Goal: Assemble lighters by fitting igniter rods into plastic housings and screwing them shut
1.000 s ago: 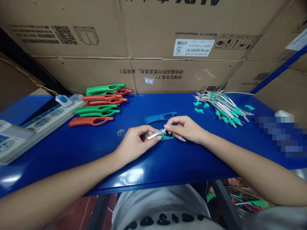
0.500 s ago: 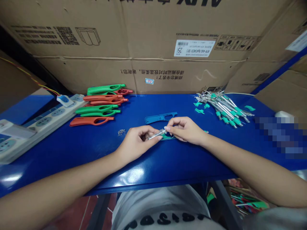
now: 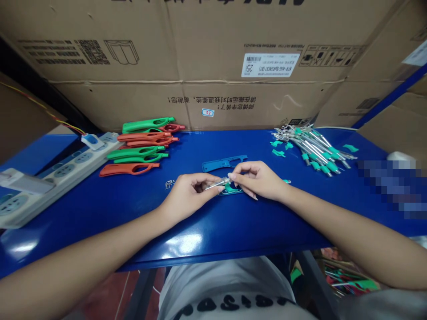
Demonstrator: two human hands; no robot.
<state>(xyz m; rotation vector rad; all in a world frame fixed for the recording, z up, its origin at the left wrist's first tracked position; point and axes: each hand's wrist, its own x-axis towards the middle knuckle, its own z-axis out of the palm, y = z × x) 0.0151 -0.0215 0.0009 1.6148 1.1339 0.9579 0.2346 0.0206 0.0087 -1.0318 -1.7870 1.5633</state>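
Note:
My left hand (image 3: 191, 192) is closed around a small clear lighter tank (image 3: 216, 183), which slants up to the right. At the tank's upper end, my right hand (image 3: 255, 180) pinches a small pale fitting (image 3: 229, 178). Below the fingers lies a blue lighter casing half with a green part (image 3: 231, 188) and a thin white wire on it, partly hidden by both hands. Just beyond the hands, another blue casing half (image 3: 213, 165) rests flat on the table. A few small metal pins (image 3: 169, 183) lie left of my left hand.
Red and green lighter casings (image 3: 140, 140) are stacked at the left, beside a white power strip (image 3: 71, 171). At the right lies a pile of metal lighter tubes with green ends (image 3: 316, 151). A cardboard sheet (image 3: 133, 98) stands behind the blue table (image 3: 133, 240).
Both hands stay at nearly the same spot. The tank has tipped slightly flatter, and the right hand's lower fingers have spread a little. The view has shifted slightly.

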